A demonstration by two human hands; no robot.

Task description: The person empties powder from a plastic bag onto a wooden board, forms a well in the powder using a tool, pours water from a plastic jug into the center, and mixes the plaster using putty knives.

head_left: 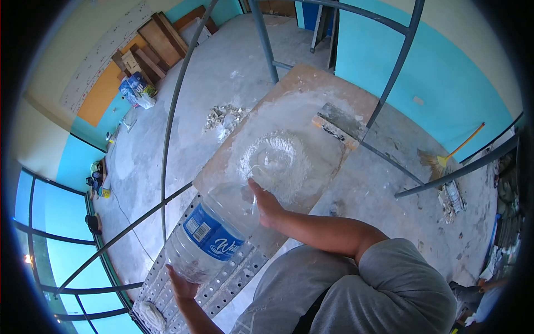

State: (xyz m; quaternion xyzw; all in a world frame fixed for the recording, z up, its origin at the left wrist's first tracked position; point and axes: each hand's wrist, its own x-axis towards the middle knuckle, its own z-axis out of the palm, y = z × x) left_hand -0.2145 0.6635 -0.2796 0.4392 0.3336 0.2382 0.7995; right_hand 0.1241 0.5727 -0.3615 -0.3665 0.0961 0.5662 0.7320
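Observation:
A large clear plastic water bottle (214, 231) with a blue label is tilted, its top end towards a ring of white powder (295, 147) on a board (303, 78). The ring has a wet-looking hollow in its middle. My right hand (266, 205) grips the bottle near its upper end, thumb stretched along the side. Around the bottle's base, my left hand (181, 285) is closed, with part of its fingers hidden behind the plastic. A wide metal trowel (340, 123) with a crusted handle edge lies at the board's right side, apart from both hands.
The board rests on a perforated metal scaffold plank (233, 278), with grey scaffold tubes (173, 111) around it. A whitish coil (151, 316) lies at the plank's near end. On the floor are debris (223, 119), a broom (442, 160), bags (136, 89) and leaning wood pieces (161, 42).

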